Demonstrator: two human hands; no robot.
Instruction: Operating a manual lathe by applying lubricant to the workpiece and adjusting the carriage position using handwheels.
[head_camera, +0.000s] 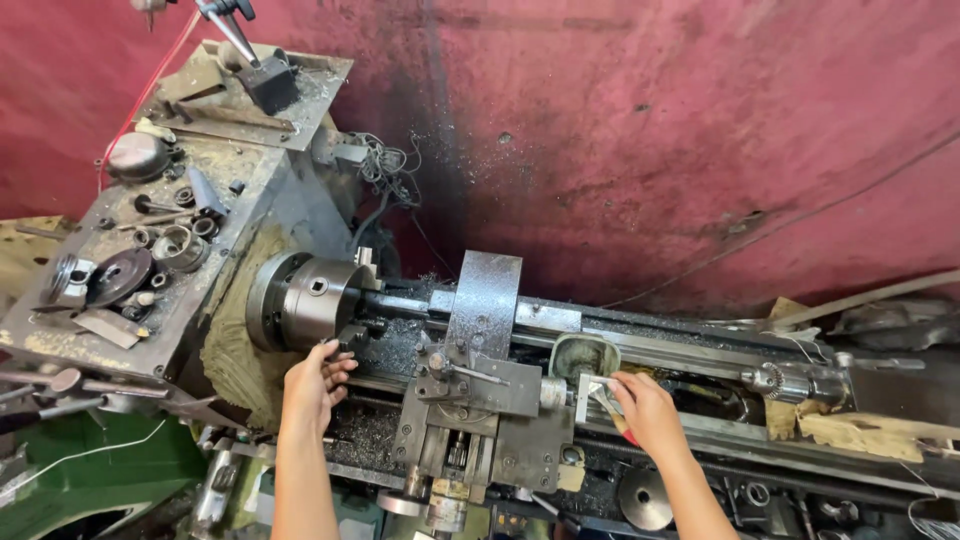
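Two bare forearms enter from the lower edge. Left hand and right hand: no gloves, rings, watch or bracelets visible. No sleeve reaches the visible forearms; both are uncovered to the frame edge. Fingernails are short and unpainted where they show.

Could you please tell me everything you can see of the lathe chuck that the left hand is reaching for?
The chuck is a round drum of grey bare metal, dull and oily, mounted on the headstock with its axis lying level along the bed. A square key socket shows on its side, and stepped jaws stick out of its face at top and bottom. A dark bar runs out from its face toward the carriage. The left hand has its fingertips at the lower jaw. Whether it is spinning cannot be told.
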